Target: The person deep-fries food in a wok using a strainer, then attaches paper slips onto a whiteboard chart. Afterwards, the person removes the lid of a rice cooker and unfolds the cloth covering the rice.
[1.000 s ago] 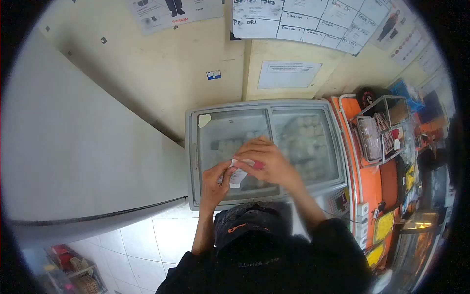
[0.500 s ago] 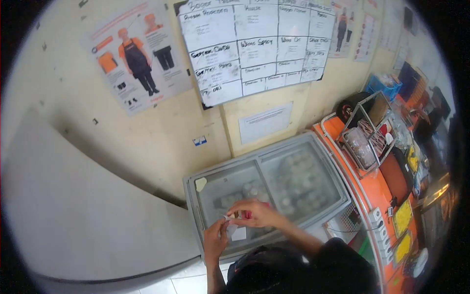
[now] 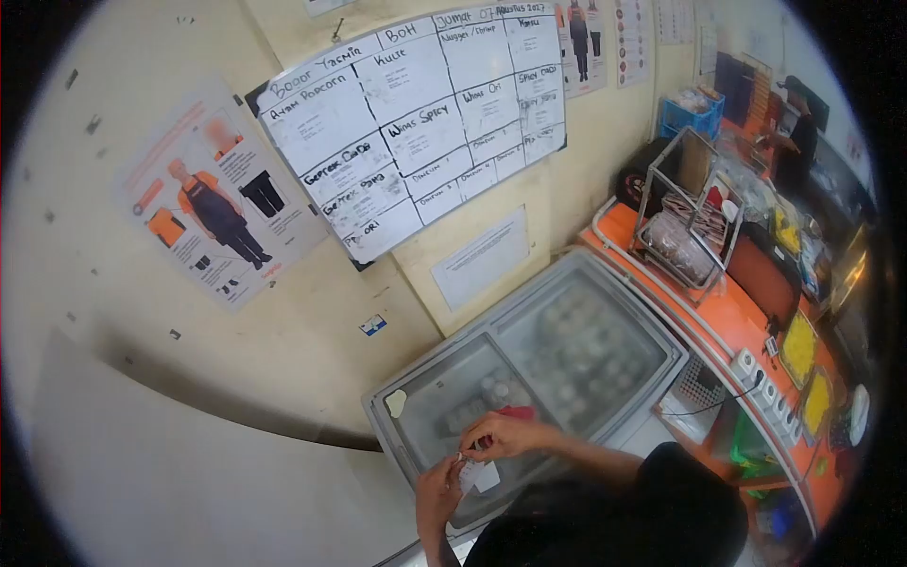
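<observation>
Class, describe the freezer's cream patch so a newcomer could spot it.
Find the grey chest freezer below the whiteboard. At its upper left corner, above the left hand, sits the cream patch. Its irregular outline and warm colour set it apart from the freezer's straight grey edges.

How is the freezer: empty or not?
Not empty: the freezer shows pale round things, blurred, in both halves; how full, cannot tell.

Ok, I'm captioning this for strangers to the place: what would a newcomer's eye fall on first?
Probably the big whiteboard of handwritten boxes, near the top. Below it, the grey glass-topped chest may draw the eye, with the left hand and right hand pinching a small white piece above its left part. On the right, the bright orange counter stands out, crowded with things.
</observation>
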A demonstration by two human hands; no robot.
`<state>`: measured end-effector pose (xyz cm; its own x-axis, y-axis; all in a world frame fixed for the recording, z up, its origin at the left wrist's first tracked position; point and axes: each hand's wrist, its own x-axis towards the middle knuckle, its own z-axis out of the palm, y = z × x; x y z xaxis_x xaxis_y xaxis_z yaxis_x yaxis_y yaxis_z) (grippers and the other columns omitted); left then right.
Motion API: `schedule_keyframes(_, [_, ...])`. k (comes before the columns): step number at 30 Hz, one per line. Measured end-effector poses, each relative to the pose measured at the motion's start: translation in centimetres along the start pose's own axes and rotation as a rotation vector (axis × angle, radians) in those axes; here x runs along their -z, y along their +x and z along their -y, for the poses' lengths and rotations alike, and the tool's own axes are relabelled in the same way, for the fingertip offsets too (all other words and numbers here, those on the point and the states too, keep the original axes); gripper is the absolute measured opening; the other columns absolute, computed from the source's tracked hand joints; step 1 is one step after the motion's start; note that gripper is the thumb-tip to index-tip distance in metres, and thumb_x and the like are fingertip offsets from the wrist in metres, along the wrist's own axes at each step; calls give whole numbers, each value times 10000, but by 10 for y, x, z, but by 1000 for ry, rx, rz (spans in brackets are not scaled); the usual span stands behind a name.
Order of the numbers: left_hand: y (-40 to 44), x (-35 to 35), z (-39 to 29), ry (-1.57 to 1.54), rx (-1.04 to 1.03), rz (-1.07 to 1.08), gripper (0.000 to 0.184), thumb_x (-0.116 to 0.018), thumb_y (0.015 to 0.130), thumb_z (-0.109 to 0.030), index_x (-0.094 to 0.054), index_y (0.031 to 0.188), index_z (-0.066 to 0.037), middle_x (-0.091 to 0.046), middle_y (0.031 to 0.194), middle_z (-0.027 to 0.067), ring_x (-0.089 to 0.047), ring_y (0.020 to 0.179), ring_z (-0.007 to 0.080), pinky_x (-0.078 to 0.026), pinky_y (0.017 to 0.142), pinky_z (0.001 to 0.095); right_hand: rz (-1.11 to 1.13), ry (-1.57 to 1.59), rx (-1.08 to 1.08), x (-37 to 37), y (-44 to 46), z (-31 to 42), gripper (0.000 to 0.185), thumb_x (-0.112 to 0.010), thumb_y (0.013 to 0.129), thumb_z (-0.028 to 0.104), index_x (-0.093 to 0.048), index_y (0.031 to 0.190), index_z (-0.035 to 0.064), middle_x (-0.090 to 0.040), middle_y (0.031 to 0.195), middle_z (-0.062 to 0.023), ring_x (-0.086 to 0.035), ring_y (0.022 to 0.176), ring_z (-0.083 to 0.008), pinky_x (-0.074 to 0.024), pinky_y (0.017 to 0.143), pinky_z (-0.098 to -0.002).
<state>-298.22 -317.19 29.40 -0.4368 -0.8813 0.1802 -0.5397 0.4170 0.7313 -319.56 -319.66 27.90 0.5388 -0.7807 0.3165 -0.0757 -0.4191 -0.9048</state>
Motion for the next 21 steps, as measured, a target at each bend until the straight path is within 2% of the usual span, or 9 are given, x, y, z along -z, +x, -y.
schedule_keyframes(4, [-3,2,-1,-14,56,23,111,-631,888,-95,-647,975,-29,-640,753,197,-650,681,351,-479,588,413,-74,35,-9,-15,-2,-4,184,-642,888,126,-654,955,-45,-671,850,-136,-642,719,-233,-505,643,-335])
schedule_keyframes(7, [-6,1,-5,104,78,30,150,-609,899,-71,-622,1043,-29,-670,789,198,-665,706,364,-486,586,409,-104,18,-12,-18,-1,-2,177,-634,898,121,-657,966,-41,-672,864,-135,-641,718,-229,-512,654,-334])
schedule_keyframes(10, [-5,-3,-3,66,65,-20,155,-612,902,-99,-623,1044,-38,-667,793,205,-654,690,377,-474,585,432,-51,74,-123,-8,1,20,166,-632,903,119,-667,955,-35,-674,858,-129,-643,719,-231,-516,656,-341])
schedule_keyframes(14, [-3,-3,-10,132,24,50,171,-592,902,-98,-631,1058,-38,-664,820,213,-650,735,390,-499,629,447,-14,42,-41,-1,-5,-10,119,-654,888,90,-663,933,-20,-670,861,-117,-632,704,-185,-483,609,-297])
schedule_keyframes(17, [-2,-4,-10,166,-12,138,192,-583,905,-100,-622,1082,-38,-666,839,217,-646,743,400,-502,641,459,0,76,45,1,-11,-19,122,-665,879,98,-670,910,-20,-678,839,-114,-632,712,-175,-486,603,-298])
schedule_keyframes(19, [-1,-7,-13,150,-20,175,200,-580,905,-99,-616,1092,-35,-666,846,218,-645,746,403,-502,644,463,-7,-72,2,4,-13,-6,161,-682,856,116,-670,913,-34,-673,751,-119,-634,669,-178,-519,649,-311])
schedule_keyframes(21, [0,-9,-19,134,14,134,178,-578,908,-98,-609,1066,-21,-667,866,219,-646,756,407,-504,639,453,-55,-36,-65,5,-14,-2,151,-684,852,106,-673,911,-32,-679,748,-110,-628,651,-171,-516,640,-302])
